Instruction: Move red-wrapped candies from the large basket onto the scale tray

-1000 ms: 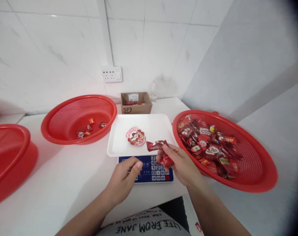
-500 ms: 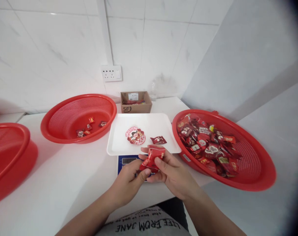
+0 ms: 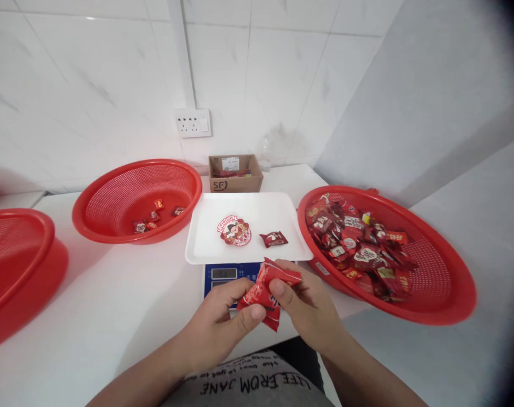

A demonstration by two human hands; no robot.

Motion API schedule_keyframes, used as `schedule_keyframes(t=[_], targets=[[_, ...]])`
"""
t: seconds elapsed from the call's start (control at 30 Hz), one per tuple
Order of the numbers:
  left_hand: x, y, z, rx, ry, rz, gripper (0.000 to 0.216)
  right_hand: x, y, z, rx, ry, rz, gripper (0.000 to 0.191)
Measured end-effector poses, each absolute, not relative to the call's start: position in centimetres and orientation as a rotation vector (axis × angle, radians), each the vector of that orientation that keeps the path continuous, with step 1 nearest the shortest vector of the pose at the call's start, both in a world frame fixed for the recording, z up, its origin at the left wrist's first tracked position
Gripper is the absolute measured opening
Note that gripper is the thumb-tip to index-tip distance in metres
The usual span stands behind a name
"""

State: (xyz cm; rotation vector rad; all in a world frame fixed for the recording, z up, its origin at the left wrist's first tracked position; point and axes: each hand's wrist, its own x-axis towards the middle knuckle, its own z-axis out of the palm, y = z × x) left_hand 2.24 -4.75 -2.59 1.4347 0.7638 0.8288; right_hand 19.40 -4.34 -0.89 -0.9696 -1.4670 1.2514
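Red wrapped snack packets (image 3: 263, 289) are pinched between my two hands in front of the scale; they overlap, so I cannot tell exactly how many. My left hand (image 3: 223, 316) grips the left side with thumb and fingers. On the right side my right hand (image 3: 307, 302) closes round them, its thumb pressed on top. Just beyond my hands, a white tray (image 3: 206, 226) rests on a blue digital scale (image 3: 210, 282), whose display is partly visible. A dark red wrapped snack (image 3: 274, 238) lies in the tray, right of a round printed cartoon picture (image 3: 234, 230).
To the right, a red basket (image 3: 445, 282) holds many wrapped snacks. Another red basket (image 3: 91, 200) at the left contains several small packets. A third red basket (image 3: 19, 271) stands at the far left edge. Behind the tray is a cardboard box (image 3: 236, 183) with packets inside.
Both hands have drawn slightly nearer to me, turning the red packets so that their ends now spread apart. More of the scale's front shows. The snack in the tray looks unmoved.
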Motion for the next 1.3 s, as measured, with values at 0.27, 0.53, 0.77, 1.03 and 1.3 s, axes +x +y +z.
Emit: schedule_keyframes(t=[0.27, 0.53, 0.77, 1.03, 1.3], targets=[[2.8, -4.7, -3.2, 0.885, 0.454, 0.755, 0.034, 19.3, -4.5, -1.8, -0.517, -1.224, 1.896, 0.051], [3.2, -4.9, -3.4, 0.789, 0.406, 0.752, 0.037, 18.4, -4.7, -2.4, -0.416, -1.112, 1.838, 0.032], [3.2, -5.1, -3.2, 0.771, 0.371, 0.751, 0.033, 18.5, -4.9, -2.2, -0.425, -1.361, 1.536, 0.021], [3.3, -5.1, -3.1, 0.660, 0.415, 0.698, 0.025, 19.1, -4.1, -1.2, -0.508, -1.698, 1.006, 0.042], [3.5, -5.2, -3.0, 0.587, 0.378, 0.663, 0.026, 18.6, -4.3, -1.9, -0.560, -1.732, 0.635, 0.034]])
